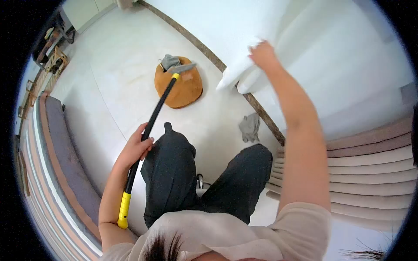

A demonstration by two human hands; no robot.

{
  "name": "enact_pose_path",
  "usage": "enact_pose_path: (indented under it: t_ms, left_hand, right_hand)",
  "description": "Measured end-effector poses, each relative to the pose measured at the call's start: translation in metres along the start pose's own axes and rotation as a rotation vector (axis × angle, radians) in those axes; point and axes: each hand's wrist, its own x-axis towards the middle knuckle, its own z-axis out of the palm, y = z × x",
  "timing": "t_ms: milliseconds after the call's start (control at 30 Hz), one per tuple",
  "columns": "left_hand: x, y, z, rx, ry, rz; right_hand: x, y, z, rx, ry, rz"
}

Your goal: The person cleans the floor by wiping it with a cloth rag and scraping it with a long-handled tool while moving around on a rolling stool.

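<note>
My left hand (138, 145) is wrapped round a black pole (155, 114) with a yellow grip at its near end and a yellow collar at the far end. Past the collar, a flat grey head (183, 68) lies over a round orange-brown pouf (185, 89). To the right, my raised right hand (264, 55) has its fingers bent on a white curtain (300, 48), whose lower edge is bunched and lifted below the hand. Motion slightly blurs those fingertips. A grey cloth (170, 61) sits on the pouf beside the pole's head.
Another grey cloth (249, 127) lies crumpled on the pale floor (102, 74), near a dark stone strip (204, 50) along the curtain. A striped sofa (61, 174) runs down the left side. Ribbed beige cushioning (365, 174) is at the right.
</note>
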Motion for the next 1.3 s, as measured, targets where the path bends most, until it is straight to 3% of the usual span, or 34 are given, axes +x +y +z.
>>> enact_pose_path:
  t_ms: [67, 200, 233, 467, 533, 667, 767, 833, 900, 967, 1067, 1167, 1233, 1267, 1300]
  left_hand:
    - [-0.003, -0.008, -0.004, -0.006, 0.087, -0.004]
    - [-0.003, -0.012, -0.008, -0.031, 0.114, 0.029]
    - [-0.003, -0.009, -0.007, -0.004, 0.126, 0.031]
    - [-0.010, 0.038, 0.013, -0.021, 0.031, 0.150]
    - [-0.012, 0.052, 0.019, -0.036, 0.004, 0.178]
    - [-0.020, 0.064, 0.027, -0.041, -0.004, 0.187]
    - [-0.023, 0.066, 0.029, 0.003, -0.021, 0.204]
    - [-0.023, 0.065, 0.031, 0.022, -0.001, 0.215]
    - [-0.024, 0.068, 0.037, 0.046, 0.042, 0.219]
    - [-0.024, 0.069, 0.037, 0.085, 0.044, 0.230]
    - [-0.023, 0.073, 0.041, 0.167, 0.059, 0.261]
    - [-0.016, 0.064, 0.039, 0.186, 0.035, 0.342]
    - [-0.019, 0.079, 0.052, 0.198, 0.060, 0.358]
    - [-0.016, 0.084, 0.055, 0.195, 0.058, 0.366]
    - [-0.015, 0.083, 0.056, 0.185, 0.051, 0.376]
  right_hand:
    - [-0.044, 0.040, 0.030, 0.002, -0.198, 0.040]
    - [-0.224, 0.094, 0.073, -0.030, -0.656, 0.175]
    - [-0.260, 0.102, 0.048, -0.012, -0.939, 0.188]
    - [-0.495, 0.137, -0.020, 0.034, -1.463, 0.423]
    - [-0.556, 0.129, -0.058, -0.021, -1.676, 0.373]
    - [-0.616, 0.068, -0.153, -0.074, -1.895, 0.181]
    - [-0.640, 0.020, -0.172, 0.166, -1.979, 0.145]
    - [-0.634, -0.005, -0.168, 0.486, -1.959, 0.221]
    - [-0.612, -0.018, -0.154, 1.157, -1.790, 0.519]
    - [-0.585, -0.022, -0.138, 1.545, -1.599, 0.605]
    - [-0.555, -0.023, -0.115, 0.656, -1.611, 0.015]
    - [-0.468, -0.030, -0.168, 0.824, -1.315, 0.537]
    - [-0.451, -0.037, -0.145, 1.270, -0.753, 0.691]
    - [-0.447, -0.036, -0.108, 1.117, -0.595, 0.667]
    - [-0.431, -0.037, -0.076, 1.254, -0.417, 0.862]
